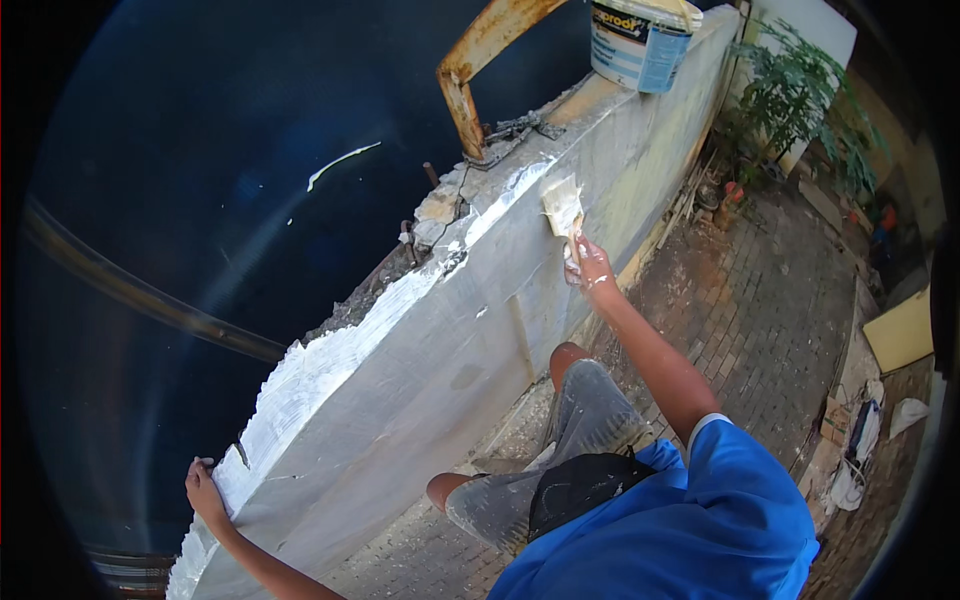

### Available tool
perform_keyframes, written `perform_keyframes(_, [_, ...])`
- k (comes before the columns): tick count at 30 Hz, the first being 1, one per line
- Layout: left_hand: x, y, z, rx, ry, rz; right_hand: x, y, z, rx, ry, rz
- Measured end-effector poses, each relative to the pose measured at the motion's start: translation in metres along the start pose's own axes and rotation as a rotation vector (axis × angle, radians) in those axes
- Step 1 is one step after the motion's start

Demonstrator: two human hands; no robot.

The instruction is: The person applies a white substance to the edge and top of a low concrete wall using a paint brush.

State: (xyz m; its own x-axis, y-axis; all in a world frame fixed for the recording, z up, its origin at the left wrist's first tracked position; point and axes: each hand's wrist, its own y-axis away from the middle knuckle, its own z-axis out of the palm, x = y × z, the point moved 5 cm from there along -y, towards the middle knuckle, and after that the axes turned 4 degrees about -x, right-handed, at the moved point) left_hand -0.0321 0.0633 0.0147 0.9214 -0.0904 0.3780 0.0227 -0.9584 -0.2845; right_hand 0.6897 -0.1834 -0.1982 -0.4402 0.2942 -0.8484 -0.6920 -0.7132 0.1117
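My right hand [592, 271], smeared with white paint, grips the wooden handle of a flat paintbrush [562, 205]. Its wide bristles are loaded with white and lie over the upper side face of a grey plastered wall [420, 360]. Along the wall's broken top runs a wet-looking white coating [330, 367], thick at the near end and thinner toward the brush. My left hand [202, 486] rests at the far edge of the coated top, fingers partly hidden. Farther along the wall top stands a plastic paint bucket [637, 46] bearing writing.
A rusty metal bracket [459, 82] rises from the wall top beside cracked, loose masonry [441, 208]. Beyond the wall is a dark surface [187, 150] with a white streak. Brick paving [735, 322], a leafy plant [802, 97] and a cardboard box [834, 420] lie to the right.
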Motion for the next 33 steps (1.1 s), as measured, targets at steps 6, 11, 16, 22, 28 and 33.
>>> perform_keyframes(6, [0.012,0.004,-0.002,0.002,0.019,-0.018,0.050,0.037,-0.053,0.060,0.137,0.220])
perform_keyframes(11, [-0.003,-0.003,0.000,-0.027,0.026,0.012,0.027,0.051,-0.053,0.209,0.085,0.175])
perform_keyframes(16, [-0.007,-0.001,-0.002,0.032,0.074,0.018,-0.025,0.018,0.003,0.054,0.051,0.080])
perform_keyframes(22, [-0.001,-0.004,0.001,-0.044,-0.001,-0.018,0.017,0.019,-0.012,-0.003,0.031,0.293])
perform_keyframes(28, [0.000,-0.002,0.000,0.030,-0.012,0.030,0.050,0.064,-0.062,0.087,0.325,0.451])
perform_keyframes(33, [0.004,0.004,-0.004,0.045,-0.025,0.024,-0.004,0.072,-0.027,0.143,0.102,0.346])
